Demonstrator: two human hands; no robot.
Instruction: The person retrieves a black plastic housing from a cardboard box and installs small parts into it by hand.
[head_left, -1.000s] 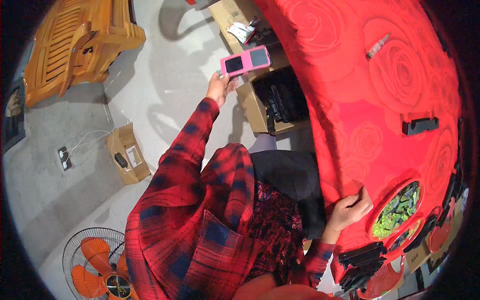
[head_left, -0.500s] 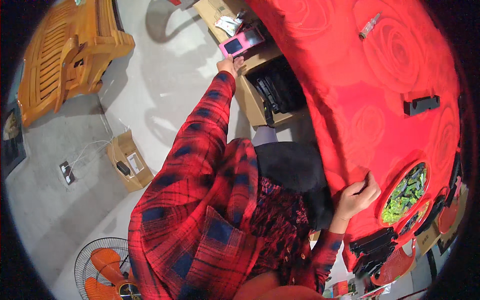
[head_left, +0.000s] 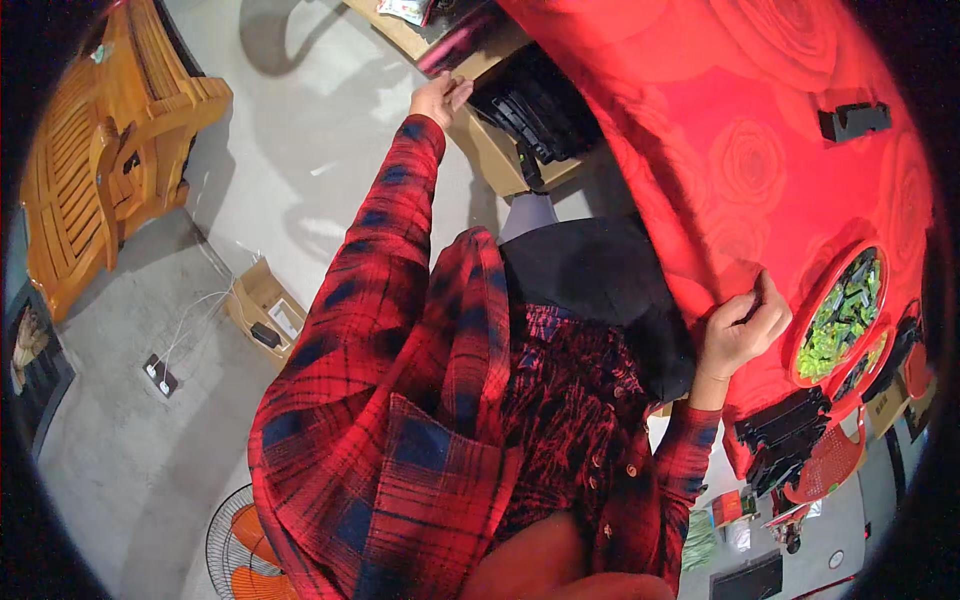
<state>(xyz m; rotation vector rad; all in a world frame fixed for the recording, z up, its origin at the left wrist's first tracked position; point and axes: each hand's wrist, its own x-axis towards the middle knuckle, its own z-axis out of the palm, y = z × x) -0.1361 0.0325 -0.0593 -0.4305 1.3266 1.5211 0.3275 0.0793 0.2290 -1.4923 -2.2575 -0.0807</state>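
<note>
My left hand [head_left: 440,98] is stretched out to the far side, its fingers extended and holding nothing I can see. It is just beside a pink-edged object [head_left: 457,48] and the cardboard box [head_left: 483,152], which holds black plastic parts [head_left: 530,105]. My right hand [head_left: 745,330] rests at the near edge of the red tablecloth [head_left: 650,130]. Its fingers are curled, with thumb and forefinger close together; anything between them is hidden. To its right stands a red-rimmed bowl [head_left: 800,345] of small green and black pieces.
A black block-shaped part [head_left: 855,122] lies on the cloth. Stacked black parts [head_left: 785,430] are at the table's right end, near a red plastic chair [head_left: 830,465]. At left are a wooden bench [head_left: 130,140], a small open carton [head_left: 260,300] and an orange-bladed fan [head_left: 245,545].
The view has shifted, so the table things sit higher. My left hand is now apart from the pink object, which appears more edge-on. My right hand keeps its curled pose at the table edge.
</note>
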